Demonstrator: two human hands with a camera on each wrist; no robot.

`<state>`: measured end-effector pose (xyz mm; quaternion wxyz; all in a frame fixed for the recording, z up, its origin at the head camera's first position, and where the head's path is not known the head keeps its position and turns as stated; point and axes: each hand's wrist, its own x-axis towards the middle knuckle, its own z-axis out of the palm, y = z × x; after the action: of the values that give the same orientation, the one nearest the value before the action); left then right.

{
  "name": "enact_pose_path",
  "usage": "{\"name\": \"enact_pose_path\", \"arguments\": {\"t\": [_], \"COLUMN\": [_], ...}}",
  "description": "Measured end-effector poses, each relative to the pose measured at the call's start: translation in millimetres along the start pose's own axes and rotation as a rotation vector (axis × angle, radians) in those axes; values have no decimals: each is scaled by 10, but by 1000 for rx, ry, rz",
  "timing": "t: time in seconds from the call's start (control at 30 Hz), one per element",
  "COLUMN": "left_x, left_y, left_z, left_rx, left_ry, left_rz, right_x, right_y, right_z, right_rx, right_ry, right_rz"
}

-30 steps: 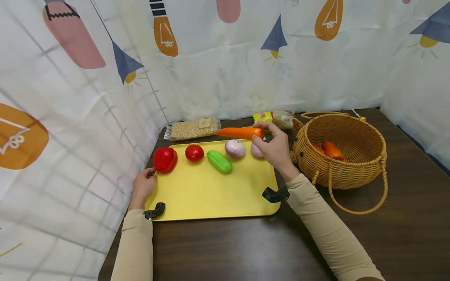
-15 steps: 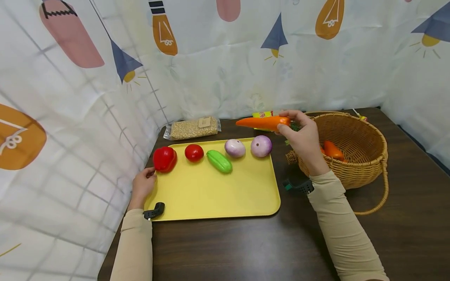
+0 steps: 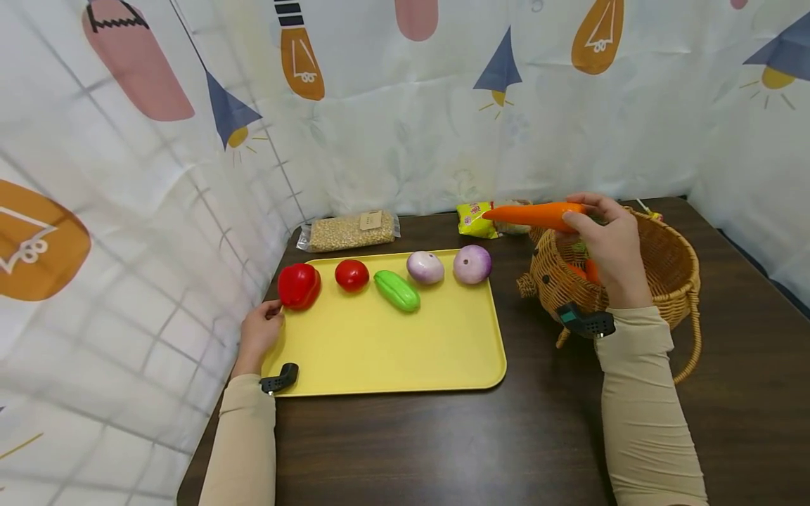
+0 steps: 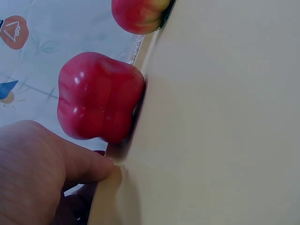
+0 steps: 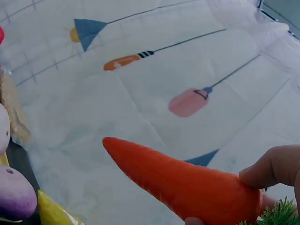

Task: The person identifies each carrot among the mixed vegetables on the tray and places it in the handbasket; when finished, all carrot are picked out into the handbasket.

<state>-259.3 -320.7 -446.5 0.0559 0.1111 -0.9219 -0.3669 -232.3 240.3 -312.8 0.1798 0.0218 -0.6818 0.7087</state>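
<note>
My right hand (image 3: 610,242) pinches an orange carrot (image 3: 534,215) by its thick end, raised over the left side of a wicker basket (image 3: 673,281). In the right wrist view, the carrot (image 5: 183,183) points up and left, with green leaves (image 5: 279,213) by the fingers. My left hand (image 3: 258,334) grips the left rim of a yellow tray (image 3: 392,358), thumb on top, as the left wrist view shows. Along the tray's far side lie a red bell pepper (image 3: 299,286), a tomato (image 3: 351,275), a green cucumber-like vegetable (image 3: 397,291) and two purple onions (image 3: 472,265).
Orange vegetables (image 3: 593,271) lie inside the basket, partly hidden by my right hand. Behind the tray are a bag of grains (image 3: 348,232) and a yellow packet (image 3: 476,219). A patterned curtain (image 3: 405,140) hangs behind and left of the dark table (image 3: 443,450).
My right hand has carried the carrot rightward from above the tray's far right corner to over the basket. The right onion has come into full view. My left hand stays on the tray rim.
</note>
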Motion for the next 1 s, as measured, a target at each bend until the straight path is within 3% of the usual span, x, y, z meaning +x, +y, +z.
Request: {"name": "enact_pose_path", "arguments": {"t": [0.43,0.8,1.0], "left_x": [17,6,7], "left_y": [-21,-1,-10], "left_z": [27,0,2], "left_rx": [-6,-4,-8], "left_ry": [-2,-6,-4], "left_rz": [-6,-12,-13], "right_x": [-22,24,19], "right_y": [-16,43,48], "right_z": [-469,-667,-836], "right_rx": [145,-33,-46], "right_ry": [123,309,363], "right_rz": [55,136,181]}}
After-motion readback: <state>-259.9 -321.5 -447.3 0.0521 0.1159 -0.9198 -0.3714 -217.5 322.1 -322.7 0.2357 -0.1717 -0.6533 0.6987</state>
